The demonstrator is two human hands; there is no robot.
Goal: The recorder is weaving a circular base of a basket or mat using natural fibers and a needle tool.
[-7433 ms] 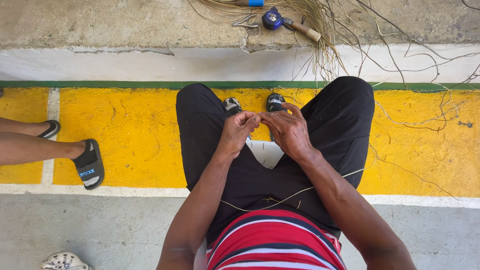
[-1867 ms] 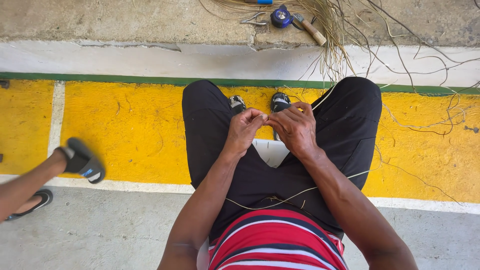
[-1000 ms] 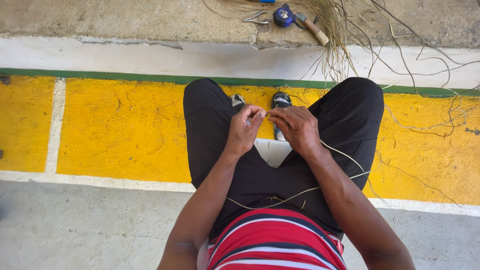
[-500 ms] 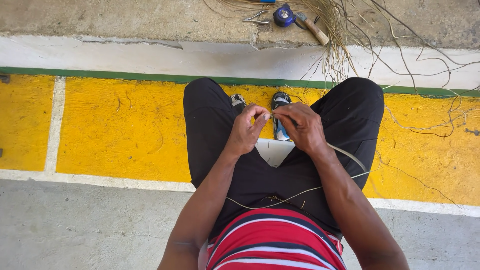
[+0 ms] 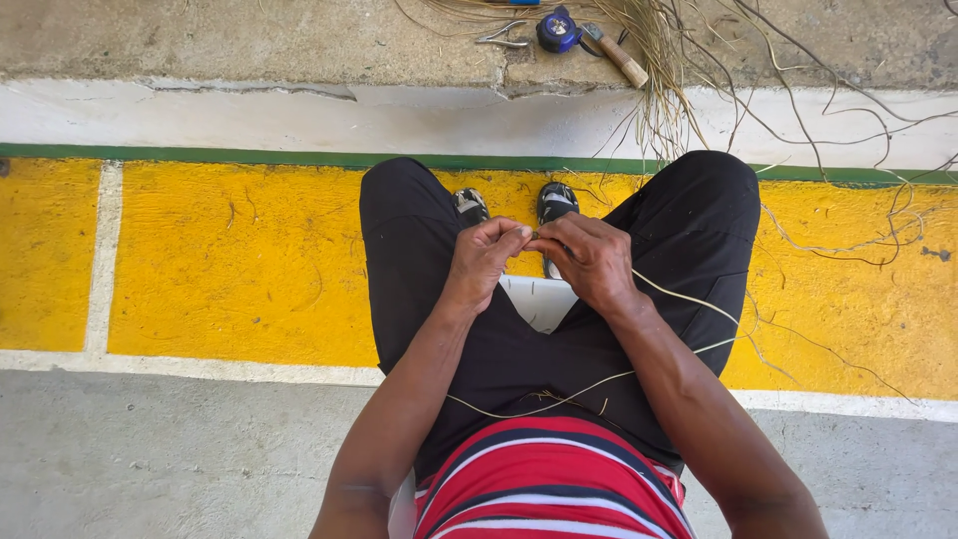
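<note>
1. Two hands meet above the knees: the left hand (image 5: 482, 262) and right hand (image 5: 589, 262) both pinch one thin pale strand (image 5: 689, 302).
2. The strand loops down across the black shorts (image 5: 419, 230).
3. Pliers (image 5: 502, 38) lie far ahead.

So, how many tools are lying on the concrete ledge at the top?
3: metal pliers on the left, a blue tape measure in the middle, a wooden-handled tool on the right. The fibre bundle may hide others.

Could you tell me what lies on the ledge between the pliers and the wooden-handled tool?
In the head view, a blue tape measure sits between the pliers and the wooden-handled tool, close against the tool's head end.
</note>
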